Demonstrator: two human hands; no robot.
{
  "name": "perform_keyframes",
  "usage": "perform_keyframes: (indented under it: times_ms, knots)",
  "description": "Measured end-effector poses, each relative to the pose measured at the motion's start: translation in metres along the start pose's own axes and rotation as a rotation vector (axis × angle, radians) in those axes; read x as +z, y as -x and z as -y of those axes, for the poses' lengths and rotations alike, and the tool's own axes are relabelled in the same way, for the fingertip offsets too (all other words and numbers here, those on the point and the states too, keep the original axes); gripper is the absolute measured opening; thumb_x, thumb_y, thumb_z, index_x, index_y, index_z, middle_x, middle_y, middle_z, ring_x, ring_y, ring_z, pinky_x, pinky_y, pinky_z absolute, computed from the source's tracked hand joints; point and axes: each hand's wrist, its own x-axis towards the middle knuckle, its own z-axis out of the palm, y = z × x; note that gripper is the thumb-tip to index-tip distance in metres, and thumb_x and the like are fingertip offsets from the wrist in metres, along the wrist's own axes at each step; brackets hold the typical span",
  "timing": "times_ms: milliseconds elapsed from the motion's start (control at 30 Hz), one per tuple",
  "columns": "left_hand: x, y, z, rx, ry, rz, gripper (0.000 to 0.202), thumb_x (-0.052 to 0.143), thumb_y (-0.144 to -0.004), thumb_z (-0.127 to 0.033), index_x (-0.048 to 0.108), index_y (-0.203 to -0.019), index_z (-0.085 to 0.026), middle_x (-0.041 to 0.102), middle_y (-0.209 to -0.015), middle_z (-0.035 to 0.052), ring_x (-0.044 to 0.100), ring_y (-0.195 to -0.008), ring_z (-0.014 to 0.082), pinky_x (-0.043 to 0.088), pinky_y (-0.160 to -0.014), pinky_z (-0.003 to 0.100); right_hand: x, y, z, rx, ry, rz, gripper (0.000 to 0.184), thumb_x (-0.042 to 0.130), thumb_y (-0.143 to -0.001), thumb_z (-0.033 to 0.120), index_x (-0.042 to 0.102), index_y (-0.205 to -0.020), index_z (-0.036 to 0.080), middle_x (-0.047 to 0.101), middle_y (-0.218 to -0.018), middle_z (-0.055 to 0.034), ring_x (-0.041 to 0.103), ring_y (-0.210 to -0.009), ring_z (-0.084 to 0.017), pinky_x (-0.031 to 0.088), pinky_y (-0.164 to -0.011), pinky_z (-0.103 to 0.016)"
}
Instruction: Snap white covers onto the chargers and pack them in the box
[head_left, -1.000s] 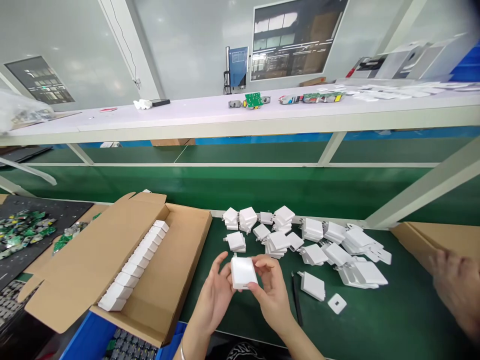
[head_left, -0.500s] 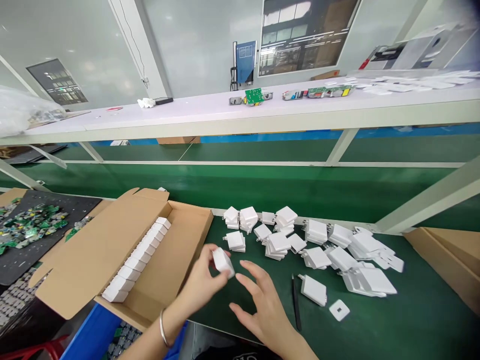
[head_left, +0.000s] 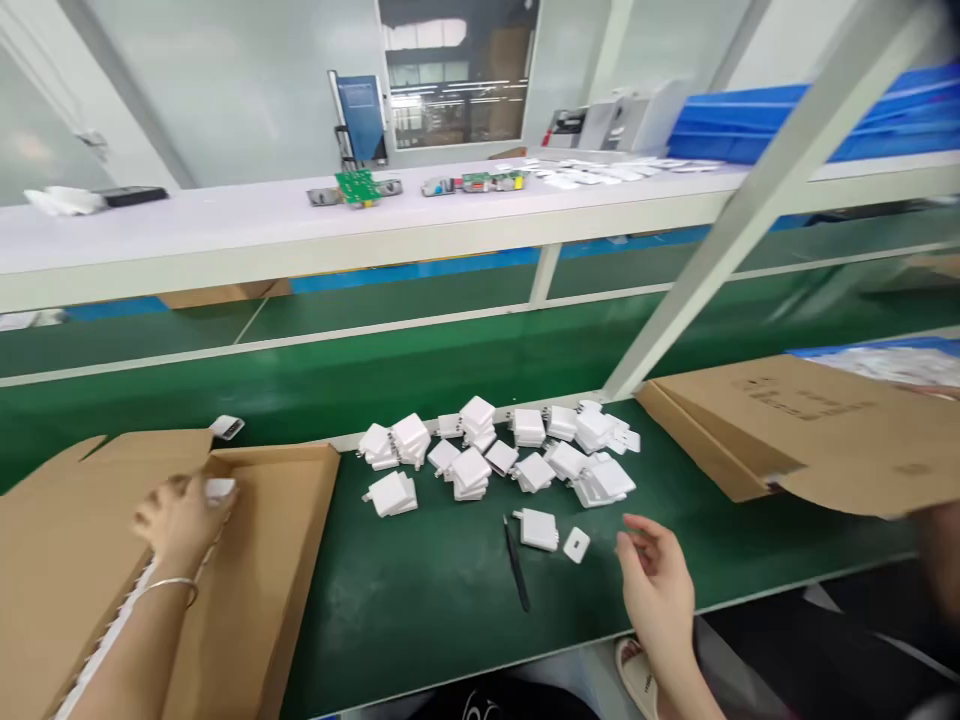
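Observation:
My left hand [head_left: 180,518] reaches into the open cardboard box [head_left: 277,560] at the left, fingers closed on a white charger [head_left: 220,488] at the far end of the row of white chargers [head_left: 112,628] in the box. My right hand [head_left: 658,580] hovers open above the green table, fingers spread, holding nothing. It is just right of a small white square cap [head_left: 576,545] and a single charger [head_left: 538,528]. A pile of white chargers [head_left: 495,452] lies behind them.
A thin black tool [head_left: 516,566] lies on the green mat near the front edge. A second cardboard box [head_left: 810,430] stands at the right. A long white shelf [head_left: 225,235] with circuit boards [head_left: 356,186] runs across the back. A slanted white frame post [head_left: 750,210] rises at right.
My left hand carried the charger left from the table's middle into the box. My right hand let go and drifted right, open. The view swung right.

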Motion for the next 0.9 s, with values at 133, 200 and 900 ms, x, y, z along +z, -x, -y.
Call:
perform_keyframes:
  times_ms: [133,200,900]
  knots:
    - [0.010,-0.015,0.015,-0.120,-0.144,0.088,0.082,0.039,-0.082,-0.077,0.053,-0.135,-0.016,0.030,-0.157,0.0349,0.032,-0.144,0.0556,0.042,-0.093,0.068,-0.013,-0.024,-0.028,0.063,0.172,0.044,0.038,0.053,-0.092,0.046,0.060,-0.114,0.016,0.063,-0.116,-0.0172,0.068,-0.086,-0.025,0.058,-0.072,-0.041]
    - [0.009,-0.022,0.019,-0.113,-0.167,0.136,0.089,0.040,-0.077,-0.083,0.052,-0.136,-0.019,0.034,-0.154,0.0332,0.036,-0.143,0.0534,0.042,-0.094,0.066,-0.014,-0.029,-0.030,0.016,0.216,0.124,0.032,0.053,-0.089,0.037,0.063,-0.112,0.017,0.063,-0.115,-0.0154,0.068,-0.089,-0.026,0.058,-0.079,-0.044]
    - [-0.058,0.218,-0.193,1.584,0.483,-0.333,0.022,0.059,-0.089,-0.008,0.062,-0.109,-0.017,0.069,-0.105,0.0093,0.063,-0.089,0.0215,0.051,-0.078,0.036,-0.011,-0.012,-0.046,-0.225,0.377,0.458,0.036,0.038,-0.109,0.049,0.063,-0.103,0.024,0.063,-0.106,-0.0075,0.065,-0.084,-0.022,0.053,-0.072,-0.036]
